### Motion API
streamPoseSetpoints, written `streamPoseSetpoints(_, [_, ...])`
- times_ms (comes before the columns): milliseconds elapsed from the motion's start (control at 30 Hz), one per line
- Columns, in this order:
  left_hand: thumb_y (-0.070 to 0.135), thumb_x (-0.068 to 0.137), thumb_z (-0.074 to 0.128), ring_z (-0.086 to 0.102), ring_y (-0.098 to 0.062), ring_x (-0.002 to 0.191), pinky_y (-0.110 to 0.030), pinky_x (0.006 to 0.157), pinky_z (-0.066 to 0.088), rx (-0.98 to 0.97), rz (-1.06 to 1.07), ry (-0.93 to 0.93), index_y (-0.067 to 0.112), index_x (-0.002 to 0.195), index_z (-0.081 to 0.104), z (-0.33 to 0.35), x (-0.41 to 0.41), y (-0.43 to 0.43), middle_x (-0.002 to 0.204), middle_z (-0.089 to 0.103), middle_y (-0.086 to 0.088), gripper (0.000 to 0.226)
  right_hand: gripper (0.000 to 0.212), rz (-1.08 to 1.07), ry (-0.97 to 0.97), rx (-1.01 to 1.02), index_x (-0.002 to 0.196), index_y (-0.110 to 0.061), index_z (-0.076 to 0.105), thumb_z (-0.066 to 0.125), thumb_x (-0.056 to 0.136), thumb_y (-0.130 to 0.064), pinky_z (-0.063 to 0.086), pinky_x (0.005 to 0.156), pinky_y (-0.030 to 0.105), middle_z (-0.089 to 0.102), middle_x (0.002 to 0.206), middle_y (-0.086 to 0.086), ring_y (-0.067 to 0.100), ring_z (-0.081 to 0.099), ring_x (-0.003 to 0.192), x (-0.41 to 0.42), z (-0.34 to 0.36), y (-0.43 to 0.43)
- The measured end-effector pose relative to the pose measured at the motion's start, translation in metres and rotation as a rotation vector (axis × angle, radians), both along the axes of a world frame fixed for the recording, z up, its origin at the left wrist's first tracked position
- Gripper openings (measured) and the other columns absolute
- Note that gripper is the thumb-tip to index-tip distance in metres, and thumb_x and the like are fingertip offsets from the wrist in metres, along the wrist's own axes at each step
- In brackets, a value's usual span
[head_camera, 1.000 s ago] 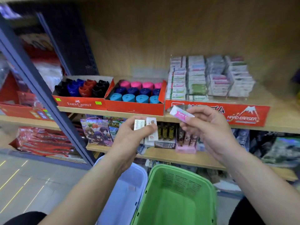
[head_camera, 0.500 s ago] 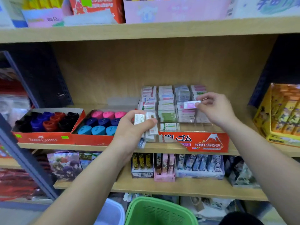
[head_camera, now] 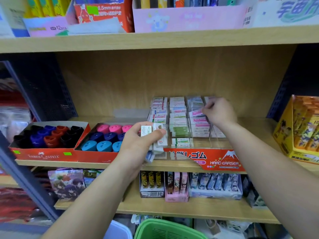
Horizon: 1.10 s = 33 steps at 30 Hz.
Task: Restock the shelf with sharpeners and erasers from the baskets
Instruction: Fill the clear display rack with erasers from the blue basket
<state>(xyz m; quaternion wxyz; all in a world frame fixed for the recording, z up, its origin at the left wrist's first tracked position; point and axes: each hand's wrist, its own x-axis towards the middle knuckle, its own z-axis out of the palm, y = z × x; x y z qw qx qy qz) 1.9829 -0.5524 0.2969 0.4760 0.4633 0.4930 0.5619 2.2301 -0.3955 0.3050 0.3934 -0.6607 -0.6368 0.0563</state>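
Observation:
A clear eraser display with a red "HARD ERASER" front stands on the middle shelf, its columns filled with stacked erasers. My right hand pinches a pink-sleeved eraser at the top of a pink stack in the display. My left hand hovers in front of the display's left side and grips several white erasers fanned between thumb and fingers. Two red trays of sharpeners sit to the left on the same shelf.
A green basket and a white-blue basket sit low at the bottom edge. The shelf above carries boxed stationery. A yellow box stands at the right. The lower shelf holds card packs.
The view has tilted up from the baskets to the shelf. My right hand carried the pink eraser up into the display; my left hand rose with its erasers to the display's left side.

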Motion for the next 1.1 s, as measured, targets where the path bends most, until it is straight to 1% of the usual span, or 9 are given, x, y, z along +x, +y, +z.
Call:
streamPoseSetpoints(133, [0.046,0.053,0.091,0.07,-0.034,0.109,-0.063,0.103,0.047,-0.022,-0.004,-0.064,0.026,0.112,0.07,-0.001,-0.001,-0.001,0.109,0.077,-0.006,0.065,0.011,0.04,-0.022,0.066,0.077,-0.023,0.073,0.07,0.086,-0.017,0.054,0.076,0.03,0.072,0.094,0.002,0.018,0.066,0.082,-0.002,0.0,-0.008])
streamPoseSetpoints(233, [0.033,0.067,0.091,0.071,-0.034,0.107,-0.059,0.101,0.051,-0.034,-0.011,-0.116,0.02,0.116,0.068,-0.001,-0.003,-0.003,0.109,0.077,-0.01,0.055,0.015,0.29,0.131,0.079,0.086,-0.027,0.074,0.068,0.09,-0.014,0.054,0.08,0.031,0.072,0.085,-0.01,0.009,0.066,0.084,-0.028,0.012,-0.05])
streamPoseSetpoints(367, [0.025,0.078,0.081,0.072,-0.036,0.099,-0.044,0.082,0.059,-0.026,-0.024,-0.204,0.011,0.12,0.066,0.0,-0.004,-0.009,0.109,0.075,-0.018,0.047,0.025,0.715,0.428,-0.229,0.117,-0.031,0.069,0.064,0.096,-0.019,0.052,0.067,0.032,0.075,0.089,-0.005,0.011,0.065,0.073,-0.07,0.015,-0.125])
streamPoseSetpoints(467, [0.031,0.073,0.08,0.07,-0.035,0.09,-0.046,0.082,0.057,-0.01,-0.044,-0.228,0.011,0.12,0.065,-0.001,-0.009,-0.015,0.108,0.074,-0.022,0.053,0.044,0.858,0.542,-0.305,0.133,-0.035,0.059,0.068,0.095,-0.015,0.049,0.062,0.032,0.067,0.086,-0.001,0.016,0.064,0.072,-0.088,0.004,-0.147])
streamPoseSetpoints(533, [0.032,0.073,0.08,0.07,-0.035,0.09,-0.051,0.088,0.057,-0.008,-0.054,-0.221,0.011,0.12,0.064,-0.003,-0.014,-0.019,0.107,0.074,-0.022,0.053,0.054,0.886,0.595,-0.335,0.14,-0.035,0.053,0.067,0.095,-0.009,0.048,0.059,0.025,0.06,0.087,0.003,0.013,0.064,0.068,-0.094,0.002,-0.15])
streamPoseSetpoints(633, [0.03,0.071,0.08,0.07,-0.034,0.09,-0.053,0.091,0.056,0.005,-0.043,-0.196,0.011,0.117,0.064,-0.006,-0.021,-0.023,0.103,0.075,-0.019,0.053,0.052,0.89,0.601,-0.363,0.137,-0.026,0.055,0.068,0.092,-0.002,0.047,0.056,0.017,0.059,0.086,0.005,0.01,0.065,0.063,-0.099,0.003,-0.155])
streamPoseSetpoints(767, [0.024,0.069,0.08,0.07,-0.035,0.09,-0.05,0.087,0.057,0.009,-0.017,-0.212,0.008,0.115,0.064,-0.009,-0.025,-0.025,0.107,0.073,-0.023,0.051,0.046,0.872,0.707,-0.37,0.122,-0.017,0.052,0.072,0.086,0.004,0.056,0.066,0.025,0.069,0.09,0.006,0.019,0.07,0.074,-0.103,-0.001,-0.157])
streamPoseSetpoints(967, [0.018,0.072,0.085,0.072,-0.037,0.096,-0.056,0.093,0.056,0.007,-0.007,-0.14,0.016,0.108,0.068,-0.011,-0.024,-0.022,0.107,0.075,-0.017,0.04,0.049,0.841,0.806,-0.374,0.129,-0.034,0.065,0.06,0.096,0.002,0.054,0.069,0.031,0.069,0.094,0.0,0.018,0.063,0.078,-0.089,-0.008,-0.161])
streamPoseSetpoints(1100, [0.018,0.074,0.09,0.074,-0.032,0.101,-0.058,0.097,0.054,-0.002,-0.014,-0.059,0.027,0.102,0.072,-0.01,-0.017,-0.014,0.108,0.077,-0.007,0.034,0.042,0.661,0.866,-0.312,0.132,-0.022,0.057,0.061,0.096,0.0,0.055,0.064,0.03,0.072,0.091,0.002,0.021,0.067,0.077,-0.051,-0.008,-0.149])
